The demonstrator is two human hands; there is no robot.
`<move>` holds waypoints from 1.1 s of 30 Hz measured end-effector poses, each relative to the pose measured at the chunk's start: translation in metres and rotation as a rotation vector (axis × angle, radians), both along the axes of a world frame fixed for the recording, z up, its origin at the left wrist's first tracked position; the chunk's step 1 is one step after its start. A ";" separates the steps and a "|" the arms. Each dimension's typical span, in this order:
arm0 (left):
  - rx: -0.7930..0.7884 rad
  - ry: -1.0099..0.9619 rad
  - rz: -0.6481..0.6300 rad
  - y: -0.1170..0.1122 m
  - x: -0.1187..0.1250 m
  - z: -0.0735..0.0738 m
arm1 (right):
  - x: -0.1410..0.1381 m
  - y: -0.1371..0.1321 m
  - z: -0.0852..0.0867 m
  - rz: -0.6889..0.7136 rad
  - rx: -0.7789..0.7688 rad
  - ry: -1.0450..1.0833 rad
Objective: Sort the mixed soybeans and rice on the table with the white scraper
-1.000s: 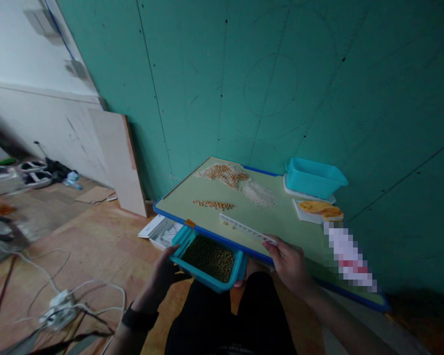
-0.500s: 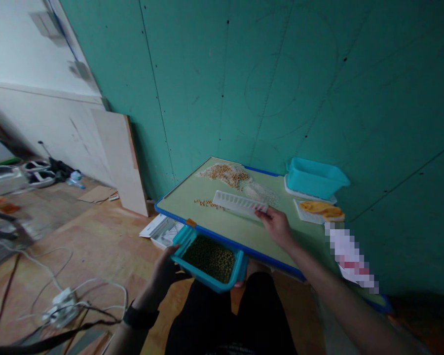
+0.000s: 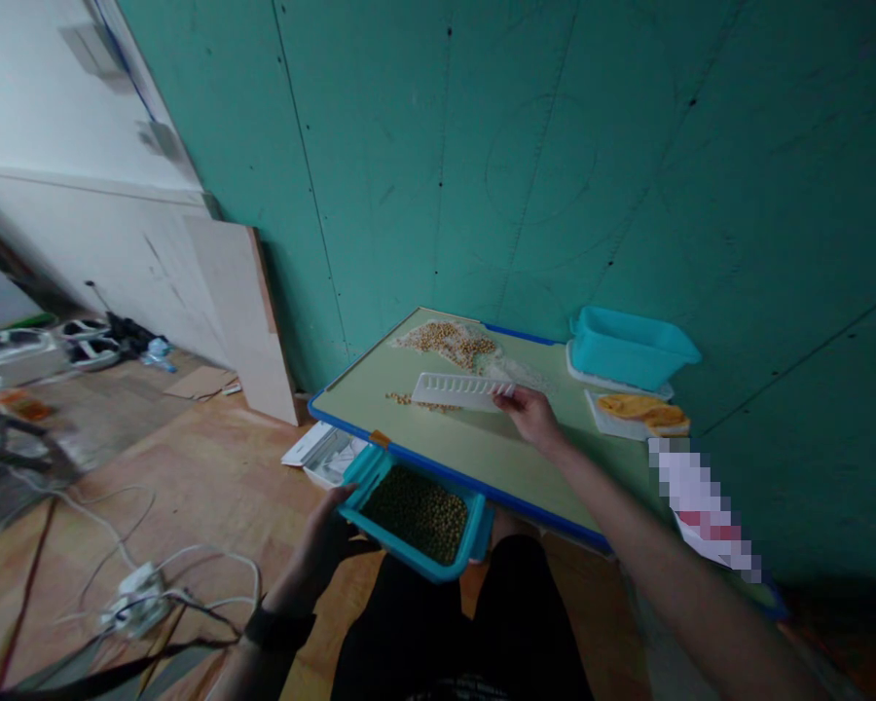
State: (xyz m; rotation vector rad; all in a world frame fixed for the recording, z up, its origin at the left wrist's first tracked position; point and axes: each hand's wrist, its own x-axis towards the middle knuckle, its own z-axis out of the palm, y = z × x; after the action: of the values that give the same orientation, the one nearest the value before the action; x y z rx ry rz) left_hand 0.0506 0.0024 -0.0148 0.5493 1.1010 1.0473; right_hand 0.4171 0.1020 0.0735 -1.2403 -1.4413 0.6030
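My left hand (image 3: 322, 545) grips the left end of a teal tub (image 3: 474, 534) filled with dark green beans (image 3: 416, 511), held just below the near edge of a low green table (image 3: 482, 448). My right hand (image 3: 529, 414) is stretched out over the table and closed on the right end of a long white ribbed strip (image 3: 458, 388). The strip stands on its edge behind a short row of tan beans (image 3: 401, 398). Farther back lie a pile of tan beans (image 3: 445, 338) and a patch of pale grains (image 3: 515, 371).
At the table's back right stand an empty teal tub (image 3: 632, 349) and a white tray with yellow pieces (image 3: 642, 413). A white box (image 3: 325, 456) lies on the wooden floor under the table's left corner. Cables and a power strip (image 3: 138, 594) sprawl at lower left.
My right hand has carried the white strip from the table's near edge forward and to the left, up behind the row of tan beans. The left hand and teal tub have barely moved.
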 end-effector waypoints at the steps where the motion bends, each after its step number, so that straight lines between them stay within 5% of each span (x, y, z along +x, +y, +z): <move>1: -0.010 0.006 0.004 0.001 0.000 -0.001 | 0.002 0.001 -0.001 0.004 -0.009 -0.001; 26: 0.005 -0.021 0.000 -0.002 -0.004 -0.007 | 0.015 0.006 0.001 0.072 -0.041 0.078; 33: -0.049 -0.036 -0.009 0.006 -0.011 -0.017 | 0.041 -0.012 0.015 -0.064 -0.017 -0.029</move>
State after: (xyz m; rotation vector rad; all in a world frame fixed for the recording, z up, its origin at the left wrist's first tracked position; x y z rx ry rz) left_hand 0.0399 0.0080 -0.0320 0.4943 1.0880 1.0162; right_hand 0.4578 0.0896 0.0889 -1.3082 -1.4177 0.5563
